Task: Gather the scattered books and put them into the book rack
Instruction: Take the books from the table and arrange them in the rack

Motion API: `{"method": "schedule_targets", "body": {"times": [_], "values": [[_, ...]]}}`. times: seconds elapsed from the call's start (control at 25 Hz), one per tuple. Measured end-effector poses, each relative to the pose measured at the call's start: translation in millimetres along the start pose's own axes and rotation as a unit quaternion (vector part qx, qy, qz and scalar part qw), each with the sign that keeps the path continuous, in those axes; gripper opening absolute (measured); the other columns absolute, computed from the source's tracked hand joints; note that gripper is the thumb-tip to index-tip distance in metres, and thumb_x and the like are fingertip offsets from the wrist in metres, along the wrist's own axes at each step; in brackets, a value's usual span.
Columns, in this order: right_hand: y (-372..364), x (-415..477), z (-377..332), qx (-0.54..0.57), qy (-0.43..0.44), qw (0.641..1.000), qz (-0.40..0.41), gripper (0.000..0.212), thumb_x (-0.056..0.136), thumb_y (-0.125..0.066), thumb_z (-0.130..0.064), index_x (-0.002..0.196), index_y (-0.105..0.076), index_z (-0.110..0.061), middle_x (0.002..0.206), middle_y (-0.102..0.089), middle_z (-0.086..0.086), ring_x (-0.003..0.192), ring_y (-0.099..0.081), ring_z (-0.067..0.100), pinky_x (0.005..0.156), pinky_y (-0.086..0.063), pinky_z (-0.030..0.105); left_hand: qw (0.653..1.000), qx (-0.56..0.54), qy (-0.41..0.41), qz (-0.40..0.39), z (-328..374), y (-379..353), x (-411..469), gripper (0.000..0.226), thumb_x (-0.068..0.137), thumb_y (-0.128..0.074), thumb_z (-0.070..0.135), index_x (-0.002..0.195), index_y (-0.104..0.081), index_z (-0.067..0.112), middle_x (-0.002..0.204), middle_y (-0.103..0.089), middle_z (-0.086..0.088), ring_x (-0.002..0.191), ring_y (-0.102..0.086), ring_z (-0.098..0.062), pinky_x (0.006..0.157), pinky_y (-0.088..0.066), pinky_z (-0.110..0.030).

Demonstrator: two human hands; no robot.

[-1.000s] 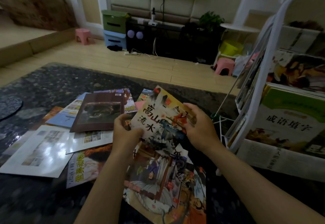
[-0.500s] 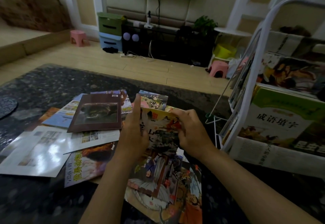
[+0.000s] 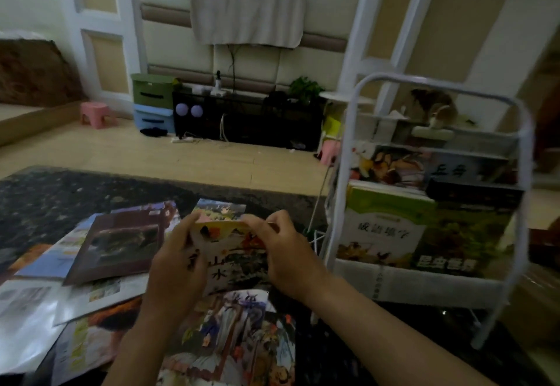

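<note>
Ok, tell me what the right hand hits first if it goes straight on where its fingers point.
The right hand points left along the top edge of the held book, so it would likely meet the left hand first; depth unclear.

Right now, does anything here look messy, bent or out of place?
Yes. Books lie scattered on the dark rug, overlapping at odd angles, left of the white book rack. The left hand and right hand grip one picture book whose top edge looks curled over.

Dark speckled surface (image 3: 60, 197), scattered books (image 3: 121, 243) overlapping on its left — white book rack (image 3: 424, 282) standing at right
</note>
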State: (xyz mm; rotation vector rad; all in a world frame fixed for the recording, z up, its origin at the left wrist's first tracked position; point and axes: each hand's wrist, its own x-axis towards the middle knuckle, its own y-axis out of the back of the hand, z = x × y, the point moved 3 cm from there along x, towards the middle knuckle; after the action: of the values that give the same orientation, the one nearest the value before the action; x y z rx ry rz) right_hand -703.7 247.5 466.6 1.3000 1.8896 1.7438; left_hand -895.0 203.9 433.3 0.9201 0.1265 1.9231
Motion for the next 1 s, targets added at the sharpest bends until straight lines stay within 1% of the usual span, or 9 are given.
{"method": "schedule_targets", "body": {"times": [0.08,0.16,0.24,0.36,0.44,0.56,0.76,0.84,1.0], "values": [[41,-1,-2,-0.015,0.016,1.0,0.017,0.081,0.088,-0.066,0.0,0.151,-0.025,-0.032,0.124,-0.031,0.007,0.089,-0.049,0.031,0.067,-0.049,0.036,1.0,-0.011,-0.024,0.006,35,8,12,0.071,0.08,-0.069,-0.009,0.141,-0.043,0.019,0.113,-0.055,-0.002,0.093,-0.06,-0.02,0.065,-0.046,-0.016],[89,-3,0,-0.032,0.026,0.998,0.056,0.082,0.085,-0.072,-0.005,0.149,-0.027,-0.031,0.121,-0.032,0.007,0.087,-0.051,0.032,0.068,-0.054,0.042,0.997,0.0,-0.08,0.01,83,15,31,0.073,0.077,-0.07,-0.011,0.14,-0.044,0.017,0.109,-0.055,-0.001,0.091,-0.061,-0.024,0.065,-0.048,-0.03],[147,-8,5,-0.044,0.033,0.994,0.093,0.084,0.082,-0.076,-0.01,0.149,-0.027,-0.028,0.119,-0.034,0.008,0.091,-0.053,0.032,0.074,-0.056,0.046,0.989,0.019,-0.147,0.006,142,19,54,0.074,0.076,-0.072,-0.009,0.139,-0.045,0.019,0.109,-0.058,-0.003,0.092,-0.062,-0.025,0.068,-0.048,-0.032],[237,-20,27,-0.084,0.025,0.987,0.133,0.085,0.082,-0.073,-0.006,0.151,-0.027,-0.026,0.122,-0.036,0.01,0.1,-0.054,0.031,0.084,-0.056,0.044,0.97,0.062,-0.232,-0.025,225,12,90,0.069,0.078,-0.069,-0.006,0.14,-0.045,0.013,0.12,-0.06,-0.013,0.104,-0.061,-0.03,0.081,-0.054,-0.04],[292,-35,56,-0.123,0.002,0.977,0.173,0.081,0.082,-0.071,-0.003,0.148,-0.03,-0.027,0.122,-0.037,0.011,0.099,-0.056,0.032,0.085,-0.056,0.044,0.958,0.077,-0.269,-0.06,277,-11,108,0.069,0.081,-0.065,-0.003,0.142,-0.041,0.018,0.126,-0.056,-0.013,0.111,-0.057,-0.03,0.087,-0.055,-0.044],[348,-59,107,-0.185,-0.061,0.96,0.199,0.071,0.085,-0.066,-0.003,0.145,-0.034,-0.023,0.125,-0.038,0.016,0.099,-0.058,0.037,0.084,-0.055,0.047,0.934,0.109,-0.325,-0.098,341,-61,123,0.071,0.084,-0.067,0.008,0.146,-0.035,0.021,0.13,-0.053,-0.008,0.116,-0.054,-0.024,0.095,-0.049,-0.035],[371,-94,185,-0.228,-0.147,0.941,0.202,0.062,0.087,-0.057,0.005,0.142,-0.036,-0.014,0.126,-0.038,0.02,0.104,-0.055,0.042,0.085,-0.052,0.047,0.921,0.178,-0.319,-0.137,401,-156,131,0.073,0.084,-0.07,0.012,0.146,-0.032,0.021,0.127,-0.055,-0.007,0.115,-0.056,-0.026,0.09,-0.049,-0.034],[366,-104,209,-0.234,-0.147,0.94,0.201,0.061,0.087,-0.058,0.004,0.141,-0.036,-0.011,0.125,-0.039,0.022,0.102,-0.056,0.043,0.083,-0.053,0.047,0.91,0.215,-0.321,-0.152,402,-181,130,0.075,0.084,-0.071,0.011,0.147,-0.031,0.021,0.13,-0.056,-0.008,0.117,-0.055,-0.027,0.088,-0.047,-0.031],[357,-113,234,-0.236,-0.133,0.937,0.219,0.061,0.089,-0.058,0.001,0.144,-0.035,-0.01,0.128,-0.04,0.023,0.099,-0.06,0.043,0.078,-0.054,0.047,0.905,0.218,-0.337,-0.139,398,-201,129,0.064,0.085,-0.068,0.011,0.139,-0.037,0.022,0.124,-0.06,-0.008,0.109,-0.06,-0.026,0.086,-0.054,-0.043]]}}
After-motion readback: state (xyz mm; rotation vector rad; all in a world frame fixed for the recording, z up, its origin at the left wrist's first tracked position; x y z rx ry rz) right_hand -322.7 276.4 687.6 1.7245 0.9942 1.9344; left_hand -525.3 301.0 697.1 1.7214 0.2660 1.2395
